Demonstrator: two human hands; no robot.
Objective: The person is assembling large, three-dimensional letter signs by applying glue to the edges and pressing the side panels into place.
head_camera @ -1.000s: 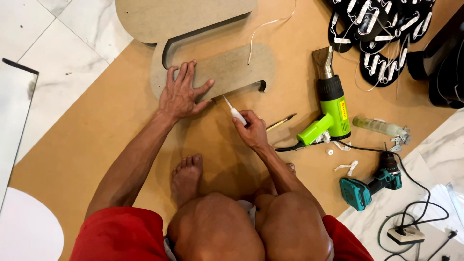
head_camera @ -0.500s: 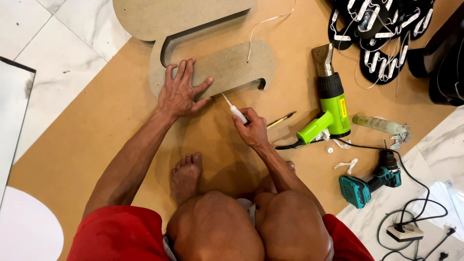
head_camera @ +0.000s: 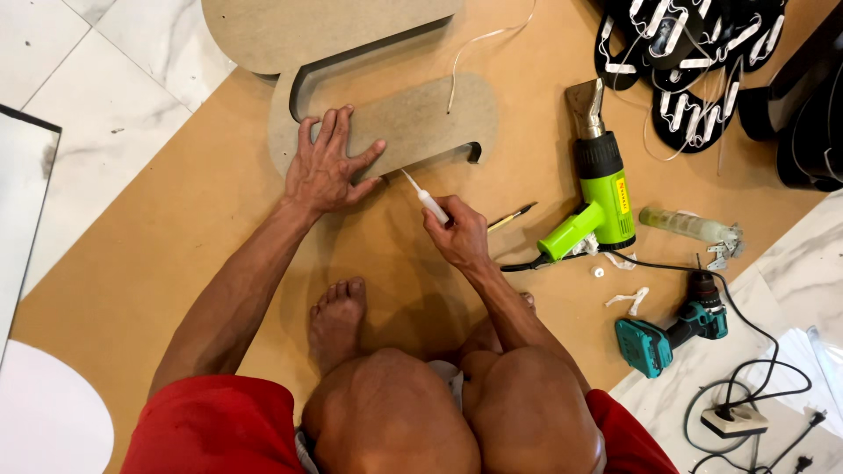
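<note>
Fibreboard letter cutout (head_camera: 413, 114) is lying flat on the floor's brown sheet (head_camera: 158, 254), stiff and light-looking, best steadied by its faces. Left hand (head_camera: 327, 167) is pressing it, fingers spread; right hand (head_camera: 457, 235) is clamping a white glue nozzle (head_camera: 425, 198) at its lower edge.

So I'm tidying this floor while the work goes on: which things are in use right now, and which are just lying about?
In use:
left hand pressed flat on the cut-out board shape
right hand holding the white nozzle tube, tip at the shape's edge

Lying about:
green heat gun
teal drill
clear bottle
pencil
black pieces with white strips
</note>
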